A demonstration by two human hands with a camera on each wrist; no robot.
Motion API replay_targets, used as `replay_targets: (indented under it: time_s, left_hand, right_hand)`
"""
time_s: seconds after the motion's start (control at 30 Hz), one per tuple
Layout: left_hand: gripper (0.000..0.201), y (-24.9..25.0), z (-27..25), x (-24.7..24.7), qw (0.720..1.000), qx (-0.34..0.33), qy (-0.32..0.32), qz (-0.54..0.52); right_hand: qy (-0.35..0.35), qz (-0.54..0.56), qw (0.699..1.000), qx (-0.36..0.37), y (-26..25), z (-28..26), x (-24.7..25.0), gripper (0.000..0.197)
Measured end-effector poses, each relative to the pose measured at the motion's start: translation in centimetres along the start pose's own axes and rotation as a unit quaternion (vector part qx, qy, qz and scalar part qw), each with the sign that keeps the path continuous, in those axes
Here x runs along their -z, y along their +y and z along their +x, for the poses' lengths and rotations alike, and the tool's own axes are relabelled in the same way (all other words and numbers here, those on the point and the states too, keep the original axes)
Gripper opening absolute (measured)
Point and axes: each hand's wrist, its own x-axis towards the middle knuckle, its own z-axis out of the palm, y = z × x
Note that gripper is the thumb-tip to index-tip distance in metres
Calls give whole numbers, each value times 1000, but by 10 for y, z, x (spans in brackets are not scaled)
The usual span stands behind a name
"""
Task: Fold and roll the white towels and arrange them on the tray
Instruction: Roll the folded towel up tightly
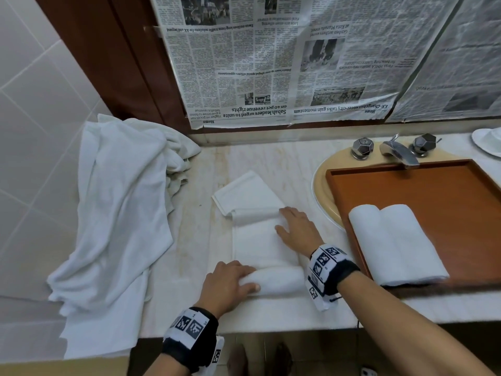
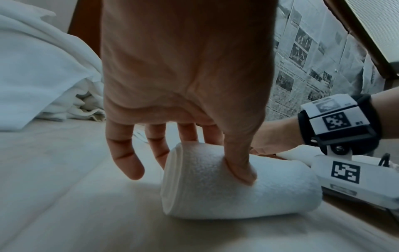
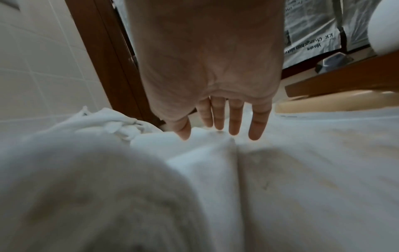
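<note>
Left hand [image 1: 226, 284] curled over rolled end of white towel [image 1: 260, 245] on worktop [image 1: 195, 213], thumb pressed into roll; right hand [image 1: 296, 229] flat, fingers straight, on unrolled part. Unfolded towel heap [image 1: 119, 202] far left. Two rolled towels [image 1: 398, 242] on wooden tray [image 1: 447, 185] at right.

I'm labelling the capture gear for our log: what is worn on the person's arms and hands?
Both forearms are bare, with no sleeves or gloves. Each wrist carries a black strap holding white blocks printed with black square tag markers. A thin black cable loops beside the right wrist's block. The left hand and right hand wear nothing.
</note>
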Motion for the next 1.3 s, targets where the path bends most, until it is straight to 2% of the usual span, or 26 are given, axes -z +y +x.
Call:
replay_targets:
  time_s: [0.1,0.17,0.3,0.43,0.5,0.6,0.67,0.73,0.8,0.87,0.93,1.03,1.13,1.2,1.3]
  left_hand:
    - [49,-4,-4,-2,1000,3,-3,-9]
    - [48,-6,-4,-3,1000,4,-18,-10]
    - [50,-8,-8,-9,998,14,-20,-59]
    - [47,-12,-12,-13,996,18,-11,-88]
    - [46,-14,-9,-11,988,25,-10,-154]
    - [41,-12,-7,-7,977,49,10,-207]
    - [40,-10,-6,-9,976,64,26,-208]
    - [50,-7,-9,-15,979,69,41,-190]
    - [67,-6,-15,-22,991,38,82,-96]
    - [77,-5,-21,-26,993,-14,119,-14]
    - [88,-2,-25,-27,995,-31,91,32]
    - [105,-3,-23,-27,996,-18,49,69]
    - [115,-6,-15,-23,997,-22,41,53]
    - [119,-7,-11,-22,998,-24,34,37]
    - [108,-8,-10,-23,999,9,40,-28]
  right_hand:
    - [-41,-22,996,79,-3,-11,-9,55]
    - [-75,-39,991,105,-4,-21,-18,56]
    - [-112,-76,986,93,-3,-35,-25,54]
    - [-75,25,993,87,-11,-57,-11,49]
    - [-106,26,989,102,-15,-76,-7,50]
    - [-114,-44,983,135,-10,-98,-21,60]
    - [-99,-44,986,128,-5,-102,-32,73]
    - [-102,-23,989,102,-4,-101,-38,78]
    - [-117,4,991,61,-6,-96,-38,63]
    - [-116,-5,992,51,-11,-91,-39,43]
    - [-104,-4,994,40,-12,-87,-40,33]
    - [-80,26,996,27,-17,-89,-39,24]
    - [26,-105,991,83,-18,-101,-44,9]
    - [79,-150,977,133,-19,-116,-47,18]
    - [63,-155,972,164,-10,-132,-54,60]
